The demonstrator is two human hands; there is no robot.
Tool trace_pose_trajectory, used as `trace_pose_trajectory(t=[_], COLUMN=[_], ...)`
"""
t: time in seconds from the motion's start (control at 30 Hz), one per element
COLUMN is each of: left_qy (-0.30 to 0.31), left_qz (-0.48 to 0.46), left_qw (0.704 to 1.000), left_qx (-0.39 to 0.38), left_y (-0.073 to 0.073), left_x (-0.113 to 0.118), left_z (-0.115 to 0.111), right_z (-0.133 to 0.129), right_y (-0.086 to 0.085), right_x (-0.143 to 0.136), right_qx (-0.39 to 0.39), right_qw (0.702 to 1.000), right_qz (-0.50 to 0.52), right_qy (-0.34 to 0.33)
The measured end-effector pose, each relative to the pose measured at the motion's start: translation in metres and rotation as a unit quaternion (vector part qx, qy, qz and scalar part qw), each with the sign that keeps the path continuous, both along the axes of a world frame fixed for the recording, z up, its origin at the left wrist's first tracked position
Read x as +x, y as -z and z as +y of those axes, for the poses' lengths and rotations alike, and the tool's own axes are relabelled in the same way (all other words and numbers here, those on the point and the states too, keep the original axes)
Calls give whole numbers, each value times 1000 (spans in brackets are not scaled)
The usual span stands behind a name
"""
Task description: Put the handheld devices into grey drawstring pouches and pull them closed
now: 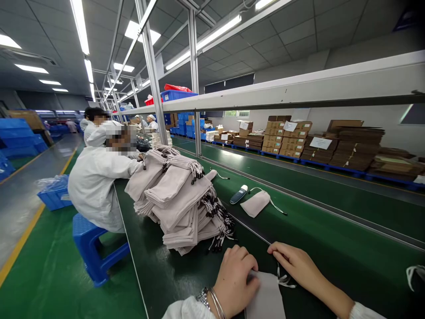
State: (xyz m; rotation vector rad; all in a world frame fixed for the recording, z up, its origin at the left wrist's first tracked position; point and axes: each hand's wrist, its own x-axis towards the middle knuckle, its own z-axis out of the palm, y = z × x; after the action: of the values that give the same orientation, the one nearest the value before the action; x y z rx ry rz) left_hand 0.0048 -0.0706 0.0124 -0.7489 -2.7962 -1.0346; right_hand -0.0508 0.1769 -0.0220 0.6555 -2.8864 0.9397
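Note:
A flat grey drawstring pouch [266, 297] lies at the front edge of the view. On its left side rests my left hand [236, 278], fingers bent over the cloth. Beside the pouch's corded end, my right hand [295, 262] has its fingers pinched together; what they hold, if anything, is too small to tell. White cords hang just below it. Up and to the left sits a large stack of grey pouches [181, 195] with black cord tips. Farther back are a dark blue handheld device [239, 195] and a single pouch [255, 204].
A metal strip [252, 231] runs along the green bench. Uprights and a long white shelf beam [285, 91] stand over it. A person in white [96, 181] sits at the left by a blue stool [96, 248]. Stacked cartons [282, 137] line the far side.

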Motion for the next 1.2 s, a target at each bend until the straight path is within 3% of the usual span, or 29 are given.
trace_pose_trajectory(t=[0.33,0.6,1.2], left_qy=[11,58,52], left_qz=[7,52,113], left_qw=[1000,997,992], left_qx=[16,18,-7], left_y=[1,-3,6], left_x=[0,2,1], left_z=[1,2,2], right_z=[-2,0,-2], right_y=[-2,1,-5], right_x=[1,-1,2], right_qx=[13,10,11], right_qw=[1000,1000,1000], right_qz=[8,8,-13], right_qy=[3,-4,-1])
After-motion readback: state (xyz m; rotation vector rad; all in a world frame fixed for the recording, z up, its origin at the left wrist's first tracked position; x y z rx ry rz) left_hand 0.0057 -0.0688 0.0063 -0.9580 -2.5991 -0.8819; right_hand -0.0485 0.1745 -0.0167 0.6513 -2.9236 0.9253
